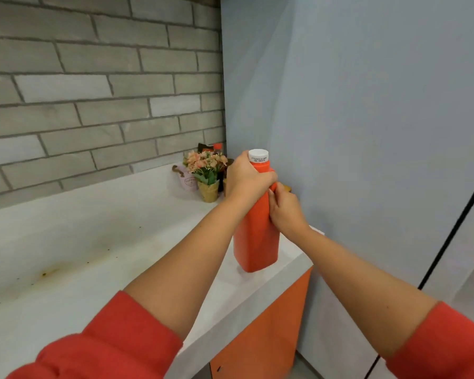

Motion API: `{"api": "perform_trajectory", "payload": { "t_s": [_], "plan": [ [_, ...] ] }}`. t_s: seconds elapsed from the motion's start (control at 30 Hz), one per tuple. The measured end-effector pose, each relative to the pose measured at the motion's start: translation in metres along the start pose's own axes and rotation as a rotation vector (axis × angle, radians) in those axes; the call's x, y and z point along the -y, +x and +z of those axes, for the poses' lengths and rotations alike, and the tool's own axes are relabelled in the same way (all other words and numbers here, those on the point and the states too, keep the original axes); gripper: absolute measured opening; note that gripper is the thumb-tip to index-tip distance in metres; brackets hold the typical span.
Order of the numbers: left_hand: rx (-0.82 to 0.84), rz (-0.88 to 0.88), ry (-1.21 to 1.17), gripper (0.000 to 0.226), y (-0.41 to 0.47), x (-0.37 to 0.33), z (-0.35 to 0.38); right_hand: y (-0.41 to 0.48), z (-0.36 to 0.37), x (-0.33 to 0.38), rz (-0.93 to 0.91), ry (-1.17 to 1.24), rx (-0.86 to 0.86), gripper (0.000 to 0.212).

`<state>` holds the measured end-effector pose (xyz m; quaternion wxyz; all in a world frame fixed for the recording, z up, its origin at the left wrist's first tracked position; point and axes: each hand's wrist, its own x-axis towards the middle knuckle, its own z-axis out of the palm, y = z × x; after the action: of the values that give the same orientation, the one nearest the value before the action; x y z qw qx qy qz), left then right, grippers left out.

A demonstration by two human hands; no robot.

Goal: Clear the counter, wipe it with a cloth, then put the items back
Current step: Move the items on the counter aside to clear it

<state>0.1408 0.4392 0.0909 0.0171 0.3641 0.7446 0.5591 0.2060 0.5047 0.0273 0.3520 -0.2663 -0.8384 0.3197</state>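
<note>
Your left hand (245, 176) clenched around the orange bottle (257, 236) shoulder, your right hand (285, 207) gripping its side, bottle upright on the counter (121, 242) edge

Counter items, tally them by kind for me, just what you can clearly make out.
Orange bottle, gripped by left hand and right hand: 1
Flower pots: 2
Total: 3
Darker items behind the flowers are too hidden to count.

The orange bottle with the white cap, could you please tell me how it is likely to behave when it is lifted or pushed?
The orange bottle looks like stiff moulded plastic, so it should probably keep its shape. Tall and narrow-based, it may tip if pushed near its white cap. Both the left hand and right hand grip it, hinting at some weight.
</note>
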Motion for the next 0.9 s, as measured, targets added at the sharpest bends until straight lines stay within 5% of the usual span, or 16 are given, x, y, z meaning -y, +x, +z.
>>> {"api": "perform_trajectory", "payload": {
  "t_s": [0.2, 0.47, 0.9],
  "plan": [
    [0.151, 0.105, -0.043, 0.051, 0.02, 0.013, 0.037, 0.029, -0.012, -0.045, 0.115, 0.034, -0.037, 0.032],
    [0.451, 0.02, -0.014, 0.092, 0.041, 0.043, 0.082, 0.072, -0.032, -0.097, 0.196, 0.113, -0.011, 0.03],
    [0.288, 0.001, 0.048, 0.086, 0.074, 0.051, 0.139, 0.122, -0.043, -0.14, 0.175, 0.195, 0.148, 0.032]
  ]
}}
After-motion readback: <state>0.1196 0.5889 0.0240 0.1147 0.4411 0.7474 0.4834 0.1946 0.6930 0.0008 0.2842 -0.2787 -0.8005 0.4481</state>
